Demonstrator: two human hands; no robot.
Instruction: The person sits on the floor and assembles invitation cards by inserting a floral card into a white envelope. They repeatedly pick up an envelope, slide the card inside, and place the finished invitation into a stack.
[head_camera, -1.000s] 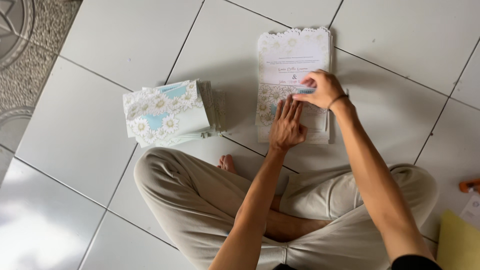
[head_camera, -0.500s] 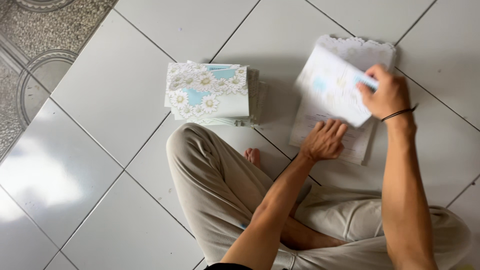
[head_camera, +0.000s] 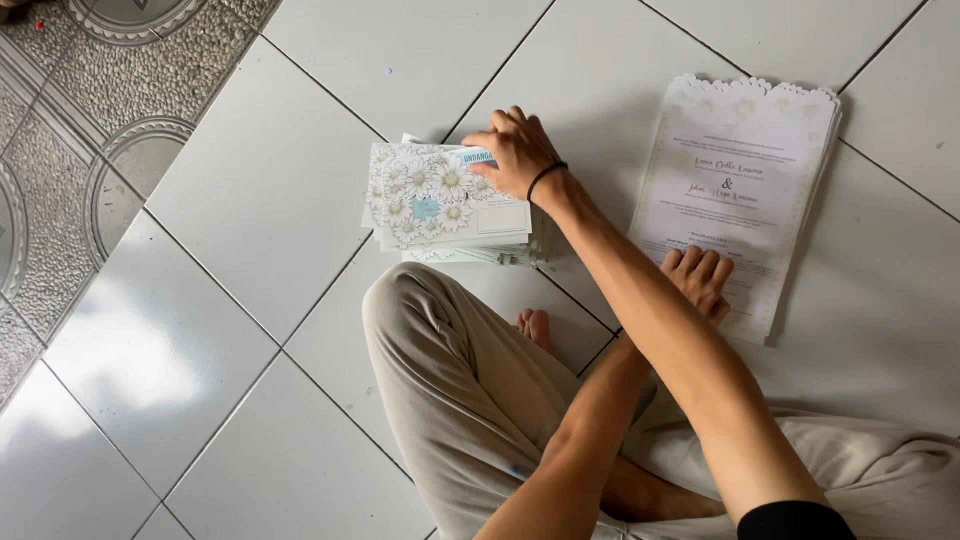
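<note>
We see our right hand (head_camera: 518, 153) crossed over the left forearm, its fingers (head_camera: 500, 130) lying flat and spread on the stack of folded white cards printed with daisies and a blue patch (head_camera: 448, 205), which sits on the glossy white tiled floor (head_camera: 250, 200) by our bent knee. We cannot tell whether the thumb pinches the top card. Our left hand (head_camera: 698, 280) rests open, palm down, on the scallop-edged white printed sheets (head_camera: 735, 190); its wrist is hidden behind the right arm.
</note>
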